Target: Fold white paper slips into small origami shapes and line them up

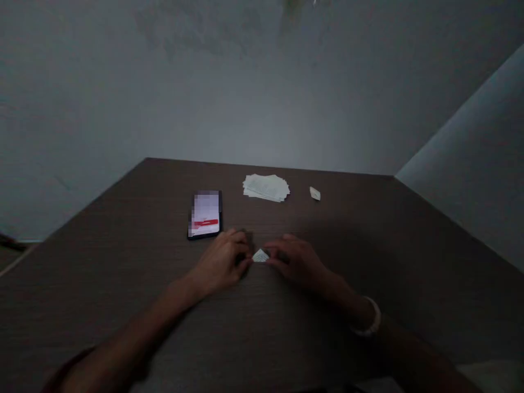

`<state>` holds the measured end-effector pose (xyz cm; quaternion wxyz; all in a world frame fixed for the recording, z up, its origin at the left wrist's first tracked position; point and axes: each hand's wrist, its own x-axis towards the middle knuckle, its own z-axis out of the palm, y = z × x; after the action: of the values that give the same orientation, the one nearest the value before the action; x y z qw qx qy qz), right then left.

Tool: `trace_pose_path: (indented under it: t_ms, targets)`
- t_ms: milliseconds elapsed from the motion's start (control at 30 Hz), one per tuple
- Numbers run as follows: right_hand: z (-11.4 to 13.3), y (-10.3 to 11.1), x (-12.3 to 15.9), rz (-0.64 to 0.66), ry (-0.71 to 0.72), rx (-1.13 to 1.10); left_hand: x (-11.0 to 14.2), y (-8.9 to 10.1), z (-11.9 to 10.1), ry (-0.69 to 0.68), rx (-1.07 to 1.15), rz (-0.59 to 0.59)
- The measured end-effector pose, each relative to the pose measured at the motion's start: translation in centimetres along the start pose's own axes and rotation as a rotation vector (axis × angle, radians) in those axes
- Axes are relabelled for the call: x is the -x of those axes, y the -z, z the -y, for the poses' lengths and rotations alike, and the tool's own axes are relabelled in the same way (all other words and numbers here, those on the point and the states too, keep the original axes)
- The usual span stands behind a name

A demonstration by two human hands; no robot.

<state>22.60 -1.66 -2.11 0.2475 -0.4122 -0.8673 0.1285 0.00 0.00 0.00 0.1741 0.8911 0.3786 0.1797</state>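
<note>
A small folded piece of paper (260, 256), shaped like a triangle with its point away from me, lies at the middle of the dark table (262, 327). Lines of print seem to show on it. My left hand (226, 256) pinches its left corner between thumb and fingers. At the right corner, my right hand (295, 258) grips the paper in the same way. The fingertips cover both corners. A pale bracelet (373, 317) circles my right wrist.
Beyond my left hand lies a phone (206, 213) with its screen lit. A loose stack of printed paper sheets (266, 187) rests near the back edge. Right of it sits a small folded paper piece (315, 193). Walls (262, 98) rise behind and to the right.
</note>
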Motion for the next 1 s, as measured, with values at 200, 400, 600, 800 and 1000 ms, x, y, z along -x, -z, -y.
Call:
trace_pose_path:
  t_ms: [200, 400, 600, 800, 1000]
  targets:
    - [1.0, 0.2, -0.5, -0.018, -0.132, -0.079, 0.0, -0.1, 0.0, 0.056, -0.013, -0.022]
    - [1.0, -0.1, -0.7, -0.041, -0.185, -0.103, -0.4, -0.4, -0.1, 0.161, 0.042, -0.047]
    - [1.2, 0.0, -0.9, -0.042, -0.193, -0.095, -0.5, -0.6, -0.3, 0.216, -0.002, -0.052]
    - [1.3, 0.0, -0.7, -0.026, -0.145, -0.031, -0.7, -0.6, -0.7, 0.318, -0.042, -0.032]
    - [0.9, -0.2, -0.6, 0.03, 0.025, 0.085, -0.8, -0.2, -0.7, 0.396, -0.031, 0.018]
